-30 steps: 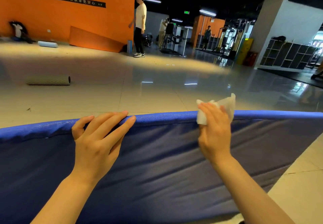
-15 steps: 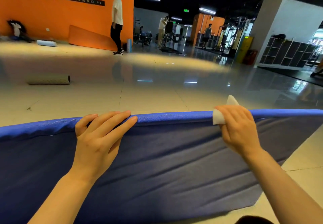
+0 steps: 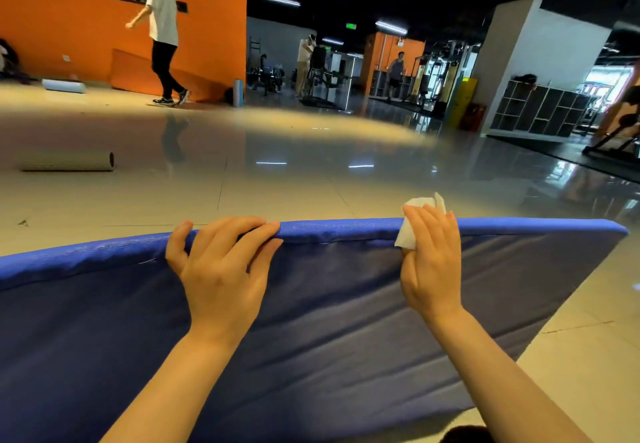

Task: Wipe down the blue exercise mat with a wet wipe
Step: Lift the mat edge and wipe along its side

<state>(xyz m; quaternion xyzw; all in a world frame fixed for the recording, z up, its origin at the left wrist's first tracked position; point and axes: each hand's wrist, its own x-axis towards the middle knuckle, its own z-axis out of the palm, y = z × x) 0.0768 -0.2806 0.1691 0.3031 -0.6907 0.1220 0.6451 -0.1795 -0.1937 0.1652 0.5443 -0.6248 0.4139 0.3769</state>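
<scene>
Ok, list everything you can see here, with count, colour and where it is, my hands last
mat: one, blue, stood on edge across the foreground
wipe: one, white, on the mat's top edge, right
grey roll: one, lying on the floor, left
white roll: one, by the orange wall, far left
blue roller: one, upright at the wall's corner
shelf: one, grey cubbies, right
walker: one person, white top, black trousers, by the orange wall
left hand: fingers hooked over the mat's top edge
right hand: grips the wipe against the top edge
</scene>
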